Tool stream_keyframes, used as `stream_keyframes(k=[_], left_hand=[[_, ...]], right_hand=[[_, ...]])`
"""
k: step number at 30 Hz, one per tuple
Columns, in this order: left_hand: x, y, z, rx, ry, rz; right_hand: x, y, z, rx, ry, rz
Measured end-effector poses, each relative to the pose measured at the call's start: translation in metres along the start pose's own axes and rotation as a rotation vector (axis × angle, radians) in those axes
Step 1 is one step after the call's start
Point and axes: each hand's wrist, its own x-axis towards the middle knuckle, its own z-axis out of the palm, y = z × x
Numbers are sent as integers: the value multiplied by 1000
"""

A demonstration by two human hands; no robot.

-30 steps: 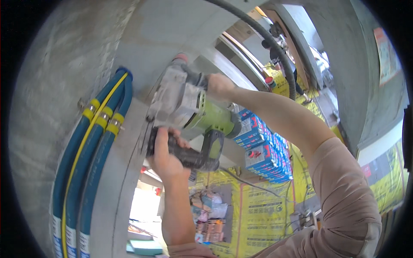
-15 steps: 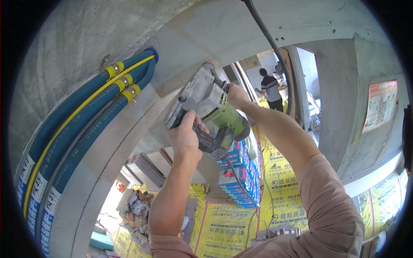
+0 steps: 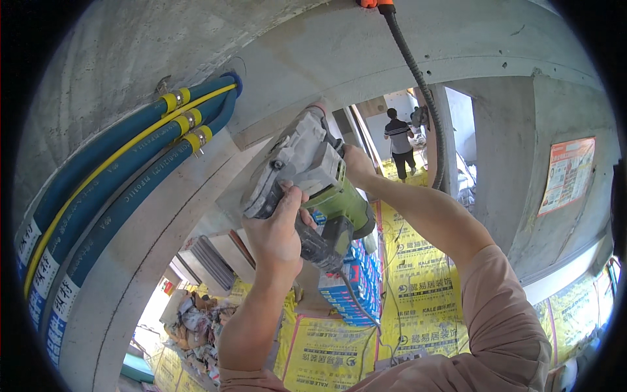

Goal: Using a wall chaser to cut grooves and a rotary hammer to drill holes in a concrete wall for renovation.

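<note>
Both my arms reach up, holding a dusty green-and-grey rotary hammer drill [image 3: 320,173] overhead. My left hand [image 3: 277,232] is closed round its black rear handle. Farther forward, my right hand [image 3: 358,163] is closed on the side handle near the front. The drill's nose, with a reddish ring, points up at the grey concrete beam [image 3: 366,55]. Whether a bit enters the concrete cannot be seen. A cable [image 3: 356,297] hangs from the drill's handle.
Thick blue pipes [image 3: 140,140] with yellow clamps and a thin yellow line enter the beam at left. A grey corrugated conduit [image 3: 411,59] hangs down at right. Below are stacked blue boxes [image 3: 349,300], a rubbish heap [image 3: 196,326] and yellow floor sheeting [image 3: 418,294]. Another person [image 3: 400,140] stands farther back.
The view has tilted up slightly, so an orange piece shows at the conduit's top. My hands keep their hold on the drill. The person behind has turned and shifted slightly left.
</note>
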Motion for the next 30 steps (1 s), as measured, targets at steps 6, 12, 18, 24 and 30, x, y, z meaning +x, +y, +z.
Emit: stream_keyframes(k=[6,12,18,24,30], left_hand=[[-2,13,0,-31,-42,45],[9,23,5,-6,-22,41],[21,24,15,8,-10,-2],[31,42,28,88,6,-5],[40,56,41,135,32,16]], right_hand=[[2,-12,-5,-11,5,-4],[16,-18,-7,-5,58,-36],[25,-17,-10,38,81,-3],[33,-19,-12,45,37,16],[47,-20,-23,72,-26,30]])
